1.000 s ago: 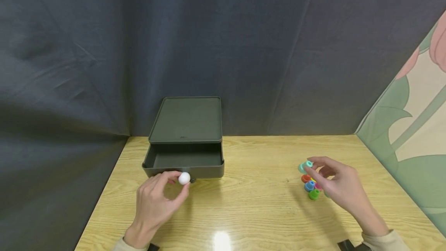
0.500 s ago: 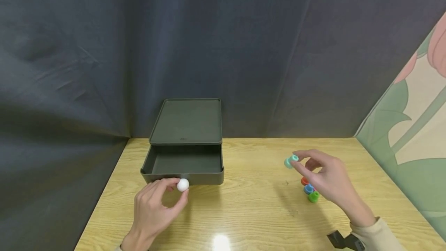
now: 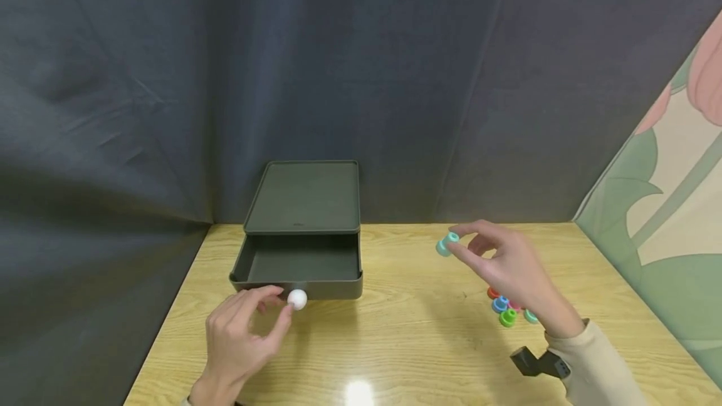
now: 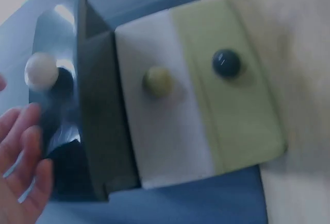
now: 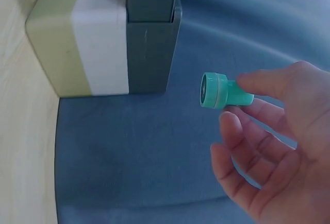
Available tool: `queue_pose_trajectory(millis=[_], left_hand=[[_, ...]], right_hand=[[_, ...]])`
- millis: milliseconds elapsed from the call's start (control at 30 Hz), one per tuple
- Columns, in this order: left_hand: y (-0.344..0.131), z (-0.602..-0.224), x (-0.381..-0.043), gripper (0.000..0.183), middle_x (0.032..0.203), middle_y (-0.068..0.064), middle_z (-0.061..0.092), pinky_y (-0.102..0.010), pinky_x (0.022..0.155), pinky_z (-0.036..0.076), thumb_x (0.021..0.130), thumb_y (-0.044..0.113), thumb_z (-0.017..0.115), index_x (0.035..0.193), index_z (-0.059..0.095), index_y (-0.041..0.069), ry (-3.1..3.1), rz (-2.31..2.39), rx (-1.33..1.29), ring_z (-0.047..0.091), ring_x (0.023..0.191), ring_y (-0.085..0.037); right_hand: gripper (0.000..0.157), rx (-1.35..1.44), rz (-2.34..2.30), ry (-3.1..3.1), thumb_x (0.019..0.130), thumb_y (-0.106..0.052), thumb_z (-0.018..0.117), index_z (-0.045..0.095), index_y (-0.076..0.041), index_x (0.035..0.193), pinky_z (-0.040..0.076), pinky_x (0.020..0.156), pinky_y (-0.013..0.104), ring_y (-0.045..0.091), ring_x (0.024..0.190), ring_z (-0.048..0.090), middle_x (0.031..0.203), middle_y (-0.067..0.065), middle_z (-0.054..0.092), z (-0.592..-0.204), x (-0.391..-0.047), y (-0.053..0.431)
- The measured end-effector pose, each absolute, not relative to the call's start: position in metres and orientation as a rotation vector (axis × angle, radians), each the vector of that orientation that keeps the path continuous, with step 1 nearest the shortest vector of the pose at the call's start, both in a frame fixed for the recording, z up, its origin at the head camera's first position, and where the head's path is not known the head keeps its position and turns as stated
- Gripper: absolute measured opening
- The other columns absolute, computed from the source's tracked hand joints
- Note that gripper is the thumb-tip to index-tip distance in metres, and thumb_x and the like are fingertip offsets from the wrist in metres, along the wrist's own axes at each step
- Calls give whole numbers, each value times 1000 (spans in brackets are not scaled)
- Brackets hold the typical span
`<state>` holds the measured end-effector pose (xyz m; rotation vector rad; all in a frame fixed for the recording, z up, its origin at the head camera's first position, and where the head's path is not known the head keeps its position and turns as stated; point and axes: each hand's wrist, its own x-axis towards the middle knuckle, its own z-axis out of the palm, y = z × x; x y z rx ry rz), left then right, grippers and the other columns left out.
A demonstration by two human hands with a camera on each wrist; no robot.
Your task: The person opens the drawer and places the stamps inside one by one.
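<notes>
A small teal toy stamp (image 3: 447, 244) is pinched between the thumb and forefinger of my right hand (image 3: 504, 262), above the table. In the right wrist view the stamp (image 5: 221, 91) lies sideways, its wide end pointing away from the palm. My left hand (image 3: 242, 337) is beside the white round knob (image 3: 297, 299) of a pulled-out dark grey drawer (image 3: 333, 290). In the left wrist view the fingers (image 4: 31, 141) are loosely bent and apart from the knob (image 4: 42, 71). Several more stamps, including a green one (image 3: 508, 317) and a blue one (image 3: 500, 304), stand on the table below my right hand.
The dark-topped cabinet (image 3: 304, 196) stands near the grey curtain (image 3: 361, 86) at the back. Below the open drawer are a white drawer (image 4: 160, 126) with a yellowish knob and a light green drawer (image 4: 232, 116) with a dark knob. A floral panel (image 3: 677, 205) borders the table's right side.
My right hand has lifted the teal stamp from the group and moved it left and up. The drawer has come out slightly further, and my left fingers have let go of its knob.
</notes>
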<state>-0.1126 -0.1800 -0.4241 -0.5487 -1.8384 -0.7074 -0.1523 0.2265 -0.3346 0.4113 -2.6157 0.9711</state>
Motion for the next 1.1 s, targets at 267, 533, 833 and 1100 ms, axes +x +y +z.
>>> queue_pose_trajectory(millis=[267,533,833,1100], left_hand=[[-206,-396,-135,20,88,-24,72,-10,77,44,84,2,69,98,76,-10,-1668,-1001,-290,60,83,-5],[-238,-397,-142,43,141,16,65,-8,92,48,105,0,52,147,61,-3,-2015,-1413,-294,61,124,1],[-247,-394,-136,55,167,-15,43,-2,100,38,112,11,47,165,36,3,-2346,-1515,-390,48,148,-21],[-240,-392,-133,54,163,-26,46,-4,98,37,111,11,50,164,40,5,-2394,-1419,-326,48,142,-46]], right_hand=[[20,584,1116,-2562,96,-29,81,80,-20,115,60,80,26,8,88,73,105,-7,80,-317,-175,194],[23,659,1344,-2558,95,-24,82,79,-16,116,61,83,27,13,91,77,104,-3,81,-301,-187,160],[24,795,1433,-2520,96,-18,81,79,-11,119,63,84,33,14,89,78,104,2,82,-292,-195,129],[21,903,1479,-2518,96,-18,80,79,-13,117,63,87,34,12,92,76,103,-2,81,-290,-197,103]])
